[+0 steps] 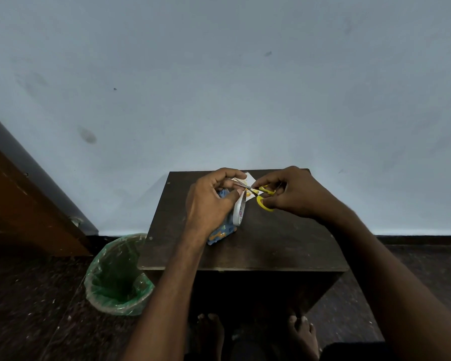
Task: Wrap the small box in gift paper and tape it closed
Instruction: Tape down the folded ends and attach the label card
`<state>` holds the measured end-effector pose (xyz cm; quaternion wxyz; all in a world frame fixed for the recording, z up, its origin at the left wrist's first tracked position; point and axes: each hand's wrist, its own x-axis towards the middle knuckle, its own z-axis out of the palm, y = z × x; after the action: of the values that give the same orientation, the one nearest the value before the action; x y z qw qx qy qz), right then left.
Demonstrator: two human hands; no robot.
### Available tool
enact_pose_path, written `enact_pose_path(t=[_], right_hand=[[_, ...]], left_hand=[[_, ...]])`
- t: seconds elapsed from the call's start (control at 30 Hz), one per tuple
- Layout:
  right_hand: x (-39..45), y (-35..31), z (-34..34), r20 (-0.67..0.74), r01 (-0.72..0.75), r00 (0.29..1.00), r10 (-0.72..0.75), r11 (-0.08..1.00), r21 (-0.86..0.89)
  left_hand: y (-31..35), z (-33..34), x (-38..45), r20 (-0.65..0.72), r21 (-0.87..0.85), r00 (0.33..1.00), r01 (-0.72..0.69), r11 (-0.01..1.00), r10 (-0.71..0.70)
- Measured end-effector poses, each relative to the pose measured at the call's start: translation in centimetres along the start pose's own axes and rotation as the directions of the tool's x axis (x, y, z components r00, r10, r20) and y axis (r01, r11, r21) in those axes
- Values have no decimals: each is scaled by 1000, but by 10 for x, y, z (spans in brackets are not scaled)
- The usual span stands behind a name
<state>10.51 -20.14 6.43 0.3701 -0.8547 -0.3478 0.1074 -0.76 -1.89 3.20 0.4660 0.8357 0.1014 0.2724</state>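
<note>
On the dark wooden table (271, 238) lies a small box wrapped in blue patterned gift paper (220, 234), mostly hidden under my left wrist. My left hand (214, 199) hovers above it, and its thumb and fingers pinch a strip of tape pulled from the white tape roll (239, 209) that hangs by the hand. My right hand (294, 194) grips the yellow-handled scissors (263, 195), whose blades point left and meet the tape at my left fingertips. A scrap of white and yellow paper (249, 178) lies behind the hands.
A bin lined with a green plastic bag (117, 274) stands on the floor left of the table. A brown wooden door or cabinet (24, 204) is at the far left. A pale wall rises right behind the table. My bare feet show below the table's front edge.
</note>
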Motion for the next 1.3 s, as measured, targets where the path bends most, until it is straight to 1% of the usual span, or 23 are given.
enact_pose_path(t=[0.1,0.23,0.37,0.43,0.5,0.57,0.63,0.7,0.8,0.83,0.87,0.9,0.93,0.97,1.0,1.03,1.07,1.1,1.13,1.17,1.2,1.23,1.3], right_hand=[[0,1,0,-19,14,1000,-14,1000,-11],[3,2,1,-46,48,998,-51,997,-69],[4,4,1,-61,36,997,-42,994,-105],[3,5,-1,-90,2,996,-11,995,-97],[3,9,1,-142,-67,989,51,992,-111],[1,15,12,-183,-167,975,127,960,-223],[-2,20,29,-155,-228,971,181,896,-381],[-6,17,45,-83,-232,972,221,834,-501],[-11,6,58,12,-211,966,259,813,-543],[-11,4,61,15,-212,965,261,816,-538],[-9,3,63,-14,-220,969,247,832,-509],[-7,3,66,-79,-239,971,227,869,-434],[-5,1,67,-151,-252,965,214,917,-310],[-4,-2,68,-204,-241,956,210,960,-144],[-1,-4,68,-218,-210,950,222,975,77],[-1,-9,67,-183,-161,958,220,944,288],[-2,-12,66,-134,-113,973,188,893,435],[-2,-12,65,-115,-51,986,118,881,469],[-2,-10,65,-139,38,990,20,916,400],[-1,-9,64,-181,113,981,-63,954,279],[1,-6,65,-212,156,970,-121,975,160],[3,-5,65,-235,154,964,-126,982,108],[3,-6,68,-310,123,947,-83,986,112]], left_hand=[[-1,0,0,0,-6,1000,3,1000,-3],[-2,1,0,-8,-6,1000,8,1000,-8],[-3,2,0,-33,24,999,39,999,-38],[-3,1,1,-47,36,997,60,998,-58],[-3,1,1,-60,18,996,71,997,-69],[-3,2,2,-73,-3,994,79,997,-79],[-3,3,2,-79,-2,994,79,997,-79],[-4,3,3,-73,-6,994,78,997,-78],[-4,2,3,-60,-25,993,97,995,-98],[-3,1,3,-54,-33,993,103,994,-105],[-3,1,3,-50,-39,993,105,994,-107],[-2,1,3,-46,-41,993,105,994,-107],[-2,0,3,-41,-46,994,102,994,-104],[-2,1,3,-34,-57,994,101,993,-103],[-2,1,3,-25,-74,995,99,992,-101],[-2,1,3,-14,-95,995,97,991,-99],[-2,1,3,-2,-115,995,96,989,-97],[-2,0,3,9,-133,996,93,987,-92],[-1,-1,3,23,-148,996,90,985,-87],[0,-3,3,42,-160,996,88,983,-82],[0,-4,3,64,-170,995,90,981,-80],[1,-4,3,82,-180,993,96,979,-82],[2,-3,4,73,-216,992,119,969,-105]])
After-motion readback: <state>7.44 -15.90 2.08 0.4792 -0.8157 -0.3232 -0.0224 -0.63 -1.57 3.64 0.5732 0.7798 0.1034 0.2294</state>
